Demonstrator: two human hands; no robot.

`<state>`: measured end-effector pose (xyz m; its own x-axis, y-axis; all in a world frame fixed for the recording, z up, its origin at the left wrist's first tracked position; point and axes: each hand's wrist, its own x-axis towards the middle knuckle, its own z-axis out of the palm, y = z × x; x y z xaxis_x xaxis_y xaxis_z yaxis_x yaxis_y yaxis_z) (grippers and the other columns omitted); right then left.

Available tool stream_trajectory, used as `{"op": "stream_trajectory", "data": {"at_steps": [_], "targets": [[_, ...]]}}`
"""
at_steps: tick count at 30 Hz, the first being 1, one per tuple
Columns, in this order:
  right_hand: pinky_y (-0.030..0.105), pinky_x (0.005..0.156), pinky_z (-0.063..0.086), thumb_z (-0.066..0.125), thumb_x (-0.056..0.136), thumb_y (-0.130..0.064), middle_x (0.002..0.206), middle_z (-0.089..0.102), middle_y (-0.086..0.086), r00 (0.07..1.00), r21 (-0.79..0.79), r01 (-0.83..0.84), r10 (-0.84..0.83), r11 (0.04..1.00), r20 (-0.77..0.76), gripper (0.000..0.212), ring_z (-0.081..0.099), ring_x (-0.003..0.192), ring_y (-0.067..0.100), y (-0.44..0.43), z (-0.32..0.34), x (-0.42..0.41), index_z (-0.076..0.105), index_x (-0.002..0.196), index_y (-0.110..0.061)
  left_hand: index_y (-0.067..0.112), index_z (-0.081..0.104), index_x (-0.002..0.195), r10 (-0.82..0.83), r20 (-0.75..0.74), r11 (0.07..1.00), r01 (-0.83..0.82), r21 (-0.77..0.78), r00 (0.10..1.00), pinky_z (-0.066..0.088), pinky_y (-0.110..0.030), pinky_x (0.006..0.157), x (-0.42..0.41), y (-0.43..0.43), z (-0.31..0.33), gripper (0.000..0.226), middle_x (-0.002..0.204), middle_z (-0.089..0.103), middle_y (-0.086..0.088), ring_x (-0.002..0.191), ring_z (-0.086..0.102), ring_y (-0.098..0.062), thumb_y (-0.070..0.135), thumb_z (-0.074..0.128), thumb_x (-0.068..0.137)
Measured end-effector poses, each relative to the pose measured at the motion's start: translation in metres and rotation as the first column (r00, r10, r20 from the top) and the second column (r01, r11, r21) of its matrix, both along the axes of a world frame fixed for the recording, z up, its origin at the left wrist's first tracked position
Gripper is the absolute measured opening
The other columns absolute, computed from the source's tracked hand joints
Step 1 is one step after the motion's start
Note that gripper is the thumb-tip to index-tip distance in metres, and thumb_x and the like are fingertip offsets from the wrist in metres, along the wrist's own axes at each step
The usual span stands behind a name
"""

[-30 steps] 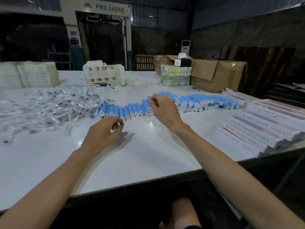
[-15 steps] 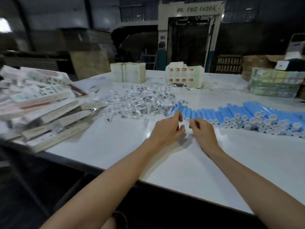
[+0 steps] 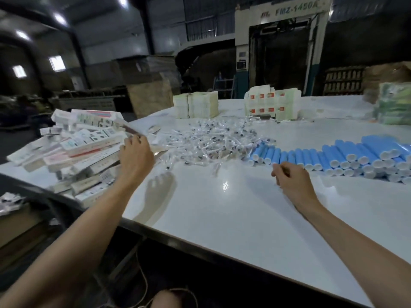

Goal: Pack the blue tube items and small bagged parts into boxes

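Blue tubes [image 3: 333, 155] with white caps lie in a row and a heap on the white table [image 3: 222, 214], at the right. A spread of small clear bagged parts [image 3: 213, 138] lies at the middle back. A loose pile of flat white boxes [image 3: 84, 147] sits at the table's left edge. My left hand [image 3: 135, 156] reaches to this pile, its bent fingers at the end of one box; a firm hold on it is not visible. My right hand [image 3: 291, 178] rests near the front of the tube row, fingers loosely curled, holding nothing.
Stacks of white cartons [image 3: 195, 104] and red-marked cartons [image 3: 272, 105] stand at the back of the table. A green-wrapped bundle [image 3: 393, 105] sits at the far right. More packets [image 3: 9, 202] lie on a low surface at the left. My knee [image 3: 169, 298] shows below the table edge.
My view has swung left. My left hand has moved from the table's middle to the box pile. My right hand stays near the tube row.
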<state>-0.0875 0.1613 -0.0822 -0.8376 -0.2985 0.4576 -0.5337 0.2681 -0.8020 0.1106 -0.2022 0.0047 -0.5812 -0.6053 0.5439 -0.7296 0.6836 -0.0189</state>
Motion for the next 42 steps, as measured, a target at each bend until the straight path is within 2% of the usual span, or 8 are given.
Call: {"op": "stream_trajectory", "data": {"at_steps": [4, 10, 15, 21, 26, 30, 36, 42], "targets": [[0.04, 0.064, 0.053, 0.056, 0.105, -0.034, 0.064, 0.066, -0.012, 1.0, 0.018, -0.016, 0.016, 1.0, -0.011, 0.037, 0.062, 0.062, 0.022, 0.001, 0.002, 0.003, 0.065, 0.072, -0.019, -0.007, 0.051, 0.135, 0.118, 0.0, 0.991, -0.118, 0.068, 0.993, 0.043, -0.056, 0.107, 0.025, -0.054, 0.01, 0.034, 0.14, 0.053, -0.032, 0.128, 0.048, -0.049, 0.013, 0.049, 0.108], [0.046, 0.067, 0.055, 0.057, 0.105, -0.035, 0.067, 0.067, 0.005, 0.999, 0.018, -0.031, 0.031, 0.999, -0.024, 0.037, 0.065, 0.068, 0.032, 0.002, 0.005, 0.009, 0.064, 0.071, -0.022, -0.003, 0.05, 0.145, 0.196, 0.157, 0.957, -0.224, 0.187, 0.968, 0.042, -0.056, 0.113, 0.044, -0.093, 0.017, 0.061, 0.152, 0.049, -0.029, 0.14, 0.046, -0.048, 0.046, 0.056, 0.109], [0.047, 0.066, 0.056, 0.057, 0.105, -0.036, 0.064, 0.065, 0.001, 0.999, 0.019, -0.029, 0.029, 0.999, -0.013, 0.036, 0.065, 0.068, 0.03, 0.002, 0.006, 0.009, 0.066, 0.074, -0.02, 0.005, 0.068, 0.113, 0.142, 0.212, 0.96, -0.187, 0.21, 0.967, 0.049, -0.054, 0.104, 0.051, -0.107, 0.021, 0.057, 0.131, 0.065, -0.023, 0.123, 0.059, -0.044, 0.058, 0.048, 0.11], [0.044, 0.065, 0.055, 0.058, 0.105, -0.035, 0.065, 0.065, 0.003, 0.999, 0.019, -0.044, 0.044, 0.999, 0.004, 0.035, 0.065, 0.067, 0.026, 0.003, 0.006, 0.011, 0.067, 0.075, -0.02, 0.009, 0.065, 0.087, 0.069, 0.02, 0.969, -0.071, 0.238, 0.997, 0.053, -0.046, 0.081, 0.053, -0.113, 0.021, 0.046, 0.091, 0.07, -0.019, 0.085, 0.064, -0.036, 0.04, 0.045, 0.114], [0.046, 0.065, 0.056, 0.058, 0.105, -0.034, 0.064, 0.065, 0.004, 0.999, 0.016, -0.039, 0.039, 0.999, 0.004, 0.034, 0.062, 0.063, 0.021, 0.002, 0.006, 0.01, 0.067, 0.075, -0.02, 0.0, 0.057, 0.092, -0.062, -0.108, 0.998, 0.059, -0.035, 0.992, 0.049, -0.049, 0.06, 0.044, -0.087, 0.045, 0.017, 0.073, 0.061, -0.023, 0.065, 0.058, -0.039, 0.006, 0.049, 0.105], [0.045, 0.065, 0.056, 0.058, 0.105, -0.035, 0.065, 0.065, 0.001, 0.999, 0.015, -0.032, 0.032, 0.999, 0.015, 0.035, 0.064, 0.067, 0.027, 0.001, 0.007, 0.01, 0.067, 0.075, -0.019, 0.008, 0.049, 0.096, -0.216, -0.246, 0.974, 0.226, 0.016, 0.945, 0.04, -0.045, 0.061, 0.022, -0.043, 0.078, 0.033, 0.079, 0.057, -0.017, 0.068, 0.053, -0.035, 0.03, 0.035, 0.116], [0.039, 0.063, 0.052, 0.058, 0.106, -0.034, 0.066, 0.064, 0.0, 0.999, -0.003, -0.042, 0.042, 0.999, 0.034, 0.035, 0.06, 0.062, 0.019, 0.003, 0.009, 0.014, 0.067, 0.077, -0.016, 0.007, 0.063, 0.114, -0.461, -0.383, 0.767, 0.576, 0.281, 0.801, 0.056, -0.044, 0.073, -0.027, 0.035, 0.076, 0.045, 0.105, 0.07, -0.006, 0.086, 0.067, -0.03, 0.044, 0.038, 0.116], [0.033, 0.063, 0.048, 0.058, 0.106, -0.031, 0.064, 0.062, -0.008, 0.997, -0.005, -0.041, 0.041, 0.999, 0.06, 0.035, 0.055, 0.06, 0.009, 0.005, 0.013, 0.02, 0.067, 0.08, -0.009, 0.011, 0.068, 0.109, -0.521, -0.531, 0.353, 0.735, 0.579, 0.668, 0.057, -0.022, 0.054, -0.074, 0.102, 0.02, 0.045, 0.079, 0.077, 0.008, 0.065, 0.074, -0.007, 0.046, 0.04, 0.115]]}}
